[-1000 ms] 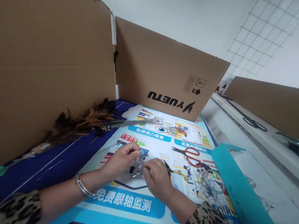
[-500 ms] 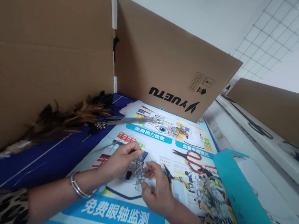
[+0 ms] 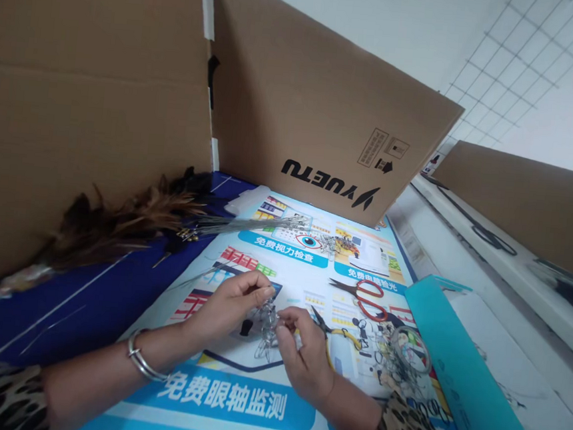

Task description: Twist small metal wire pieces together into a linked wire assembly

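My left hand and my right hand meet over a printed poster on the table. Both pinch a small tangle of thin metal wire clasps that hangs between the fingertips. A silver bangle sits on my left wrist. Yellow-handled pliers lie just right of my right hand. Red-handled scissors lie beyond them.
Brown feathers on wire stems lie at the left against cardboard walls. A clear round container of metal rings and a teal folder sit at the right. More small metal parts lie near the back.
My hands stay together on the wire clasps, with the right hand's fingers shifting slightly on them. The view has tilted a little.
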Demonstrator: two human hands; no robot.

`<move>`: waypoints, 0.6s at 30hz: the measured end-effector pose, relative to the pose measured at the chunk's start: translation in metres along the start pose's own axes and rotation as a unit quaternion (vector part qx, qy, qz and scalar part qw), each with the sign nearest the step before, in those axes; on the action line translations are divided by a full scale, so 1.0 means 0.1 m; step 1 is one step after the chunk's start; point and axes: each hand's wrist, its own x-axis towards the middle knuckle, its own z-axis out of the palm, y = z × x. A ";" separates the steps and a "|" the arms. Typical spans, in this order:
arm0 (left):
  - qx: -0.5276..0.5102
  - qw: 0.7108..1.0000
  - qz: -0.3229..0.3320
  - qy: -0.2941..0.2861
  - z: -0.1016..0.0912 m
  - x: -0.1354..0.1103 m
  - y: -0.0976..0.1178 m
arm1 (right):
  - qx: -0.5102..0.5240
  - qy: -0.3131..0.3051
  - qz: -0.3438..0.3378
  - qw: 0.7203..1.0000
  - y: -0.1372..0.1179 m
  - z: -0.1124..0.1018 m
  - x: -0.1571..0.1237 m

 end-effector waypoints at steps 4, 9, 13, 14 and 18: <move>-0.009 1.000 0.002 -0.011 0.00 0.01 0.01 | 0.046 0.013 0.050 0.998 0.03 0.01 0.00; 0.019 1.000 0.014 -0.016 -0.03 0.01 0.04 | 0.069 0.022 0.075 0.995 0.07 0.04 -0.02; 0.041 0.999 0.030 -0.013 -0.03 0.01 0.06 | 0.074 0.018 0.074 0.994 0.06 0.03 -0.03; 0.042 0.999 0.031 -0.009 -0.03 0.01 0.06 | 0.078 0.016 0.074 0.994 0.06 0.03 -0.03; 0.045 0.999 0.021 -0.005 -0.03 0.01 0.06 | 0.087 0.008 0.082 0.993 0.05 0.02 -0.03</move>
